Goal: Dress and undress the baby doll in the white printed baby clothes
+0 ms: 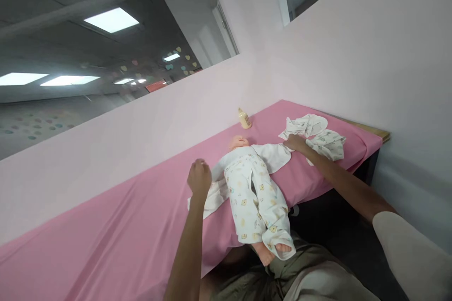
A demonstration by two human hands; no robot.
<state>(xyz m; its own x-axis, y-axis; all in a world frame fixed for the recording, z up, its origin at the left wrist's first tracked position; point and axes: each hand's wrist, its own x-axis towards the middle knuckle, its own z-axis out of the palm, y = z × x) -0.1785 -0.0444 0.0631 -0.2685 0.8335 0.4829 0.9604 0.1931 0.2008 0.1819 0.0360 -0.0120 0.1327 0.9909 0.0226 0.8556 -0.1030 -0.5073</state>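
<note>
A baby doll (237,141) lies on its back, its bare feet toward me at the near edge. It has on white trousers (245,200) with a small bear print, pulled up high over its body. A white baby top (273,156) spreads out to either side of the doll. At the outer end of the top's right side, my right hand (295,143) is closed on the fabric. My left hand (199,178) is a closed fist beside the top's left side, above a white cloth (215,198); its fingertips are hidden.
The doll is on a pink-covered table (141,211) set against a pale wall. A cream bottle (244,119) stands near the wall behind the doll's head. Crumpled white baby clothes (326,145) lie at the right. My lap is below the near edge.
</note>
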